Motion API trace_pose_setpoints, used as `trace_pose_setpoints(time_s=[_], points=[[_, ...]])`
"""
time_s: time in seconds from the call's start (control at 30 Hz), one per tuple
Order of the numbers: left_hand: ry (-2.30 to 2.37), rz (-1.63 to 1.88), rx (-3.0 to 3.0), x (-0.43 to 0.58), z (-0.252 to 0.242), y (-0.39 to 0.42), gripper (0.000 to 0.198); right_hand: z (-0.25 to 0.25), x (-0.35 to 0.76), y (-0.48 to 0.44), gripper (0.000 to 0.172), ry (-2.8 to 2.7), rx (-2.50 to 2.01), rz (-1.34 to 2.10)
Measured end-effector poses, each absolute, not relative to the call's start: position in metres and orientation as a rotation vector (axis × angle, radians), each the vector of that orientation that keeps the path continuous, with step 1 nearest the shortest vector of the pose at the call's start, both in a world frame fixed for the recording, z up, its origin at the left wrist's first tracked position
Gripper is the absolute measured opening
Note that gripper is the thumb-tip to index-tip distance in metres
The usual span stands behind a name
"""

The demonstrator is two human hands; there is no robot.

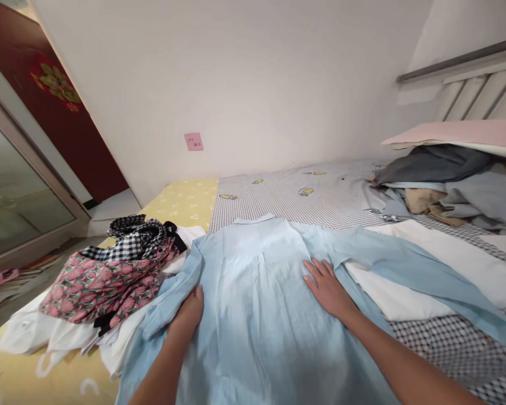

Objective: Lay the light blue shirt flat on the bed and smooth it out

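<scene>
A light blue long-sleeved shirt (253,292) lies spread on the bed, its collar toward the wall and its gathered back facing up. On the shirt's left side, my left hand (190,308) is closed on the sleeve, with its thumb showing and the other fingers partly hidden by cloth. My right hand (326,287) rests flat on the shirt's right side, fingers spread. The right sleeve stretches out to the right across folded white cloth (405,287). The left sleeve is folded down along the body near my left hand.
Left of the shirt lie a pink floral garment (105,281), black-and-white checked cloth (139,239) and white clothes (46,329). A pile of grey and tan clothes (459,185) sits at right under a pink sheet (459,132). The wall (253,84) borders the checked bedding (274,194).
</scene>
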State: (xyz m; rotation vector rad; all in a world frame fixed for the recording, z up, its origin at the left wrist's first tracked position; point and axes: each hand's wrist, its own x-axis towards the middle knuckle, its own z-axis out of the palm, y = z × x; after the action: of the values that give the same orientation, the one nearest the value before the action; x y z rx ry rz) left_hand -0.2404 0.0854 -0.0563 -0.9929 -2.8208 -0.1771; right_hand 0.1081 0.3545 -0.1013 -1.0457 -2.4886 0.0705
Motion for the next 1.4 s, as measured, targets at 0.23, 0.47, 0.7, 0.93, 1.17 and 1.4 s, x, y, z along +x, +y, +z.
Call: trace_pose_setpoints(time_s=[0.23,0.47,0.7,0.93,1.17,1.4], points=[[-2.806,-0.154,-1.027,-0.222,-0.050,0.071,0.059,-0.102,0.104,0.354,0.057,-2.482,-1.039,0.058],[-2.637,-0.045,-0.976,-0.182,-0.043,0.048,0.054,-0.106,0.102,0.357,0.056,-2.466,-1.010,0.091],[-2.635,-0.013,-0.920,-0.169,-0.037,0.046,0.053,-0.111,0.102,0.363,0.056,-2.493,-0.917,0.103],[-2.674,-0.090,-0.894,-0.165,-0.036,0.051,0.049,-0.087,0.097,0.344,0.049,-2.509,-1.031,-0.050],[-2.663,-0.129,-0.876,-0.164,-0.039,0.052,0.050,-0.077,0.077,0.277,0.053,-2.575,-0.854,0.021],[-2.678,-0.113,-0.898,-0.166,-0.037,0.051,0.051,-0.079,0.080,0.277,0.052,-2.649,-0.878,0.119]])
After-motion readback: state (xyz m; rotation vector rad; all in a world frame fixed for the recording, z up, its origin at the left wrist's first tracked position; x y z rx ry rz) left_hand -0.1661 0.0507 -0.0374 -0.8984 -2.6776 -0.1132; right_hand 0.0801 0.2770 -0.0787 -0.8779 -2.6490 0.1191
